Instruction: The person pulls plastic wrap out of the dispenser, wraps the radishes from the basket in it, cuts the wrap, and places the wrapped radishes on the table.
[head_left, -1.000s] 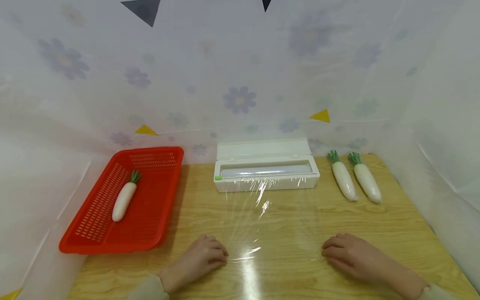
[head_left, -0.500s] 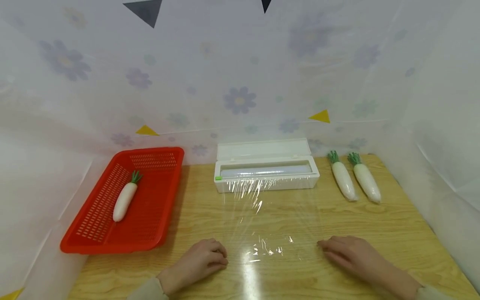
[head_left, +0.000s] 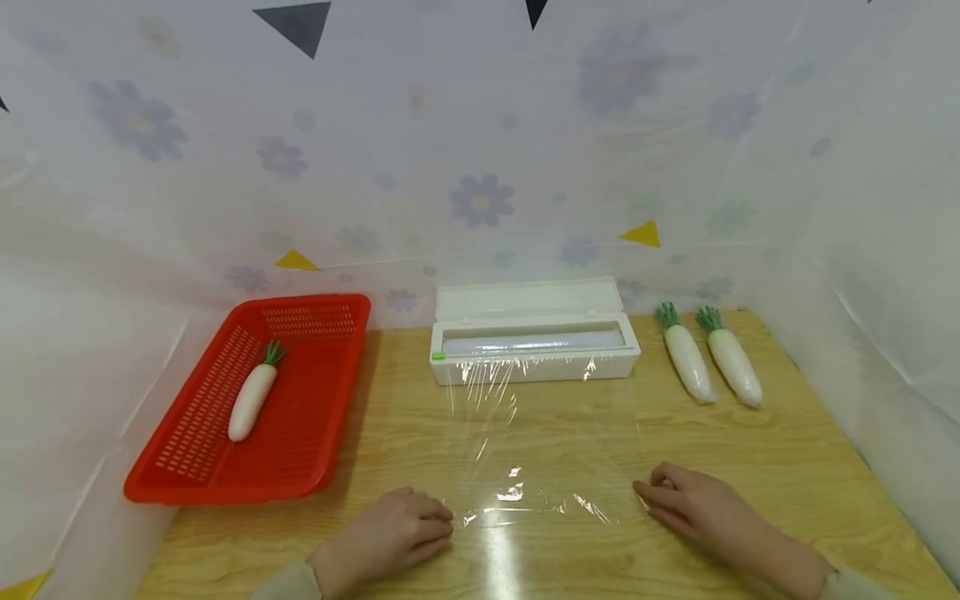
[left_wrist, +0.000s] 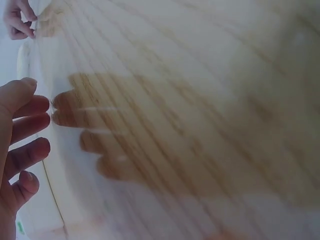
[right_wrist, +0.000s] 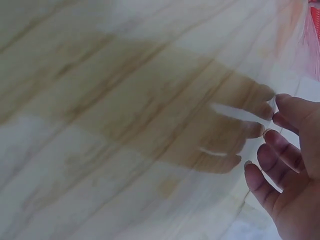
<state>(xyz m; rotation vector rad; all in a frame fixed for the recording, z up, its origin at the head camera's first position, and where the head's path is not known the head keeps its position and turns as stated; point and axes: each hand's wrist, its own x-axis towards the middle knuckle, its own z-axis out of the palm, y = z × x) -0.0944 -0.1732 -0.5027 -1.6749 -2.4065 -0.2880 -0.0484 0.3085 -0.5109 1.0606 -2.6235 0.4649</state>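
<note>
A sheet of clear cling film (head_left: 540, 450) stretches from a white cling film dispenser box (head_left: 534, 368) toward me, its lid raised and the film roll (head_left: 534, 342) visible inside. My left hand (head_left: 401, 533) pinches the sheet's near left corner; in the left wrist view, the left hand (left_wrist: 22, 145) has thumb and forefinger together and the other fingers loosely bent. At the near right corner, my right hand (head_left: 701, 512) pinches the film between thumb and forefinger. The right wrist view shows that right hand (right_wrist: 290, 160) low over the wooden table (right_wrist: 125, 100).
A red plastic basket (head_left: 330, 433) stands at the left with one white radish (head_left: 252, 402) in it. Two film-wrapped white radishes (head_left: 688, 364) lie at the back right. A flowered sheet (head_left: 480, 150) closes off the back and sides.
My left hand has shifted slightly toward me. The right hand has moved a little left and its fingers have changed position at the film's corner. Glints on the film have shifted.
</note>
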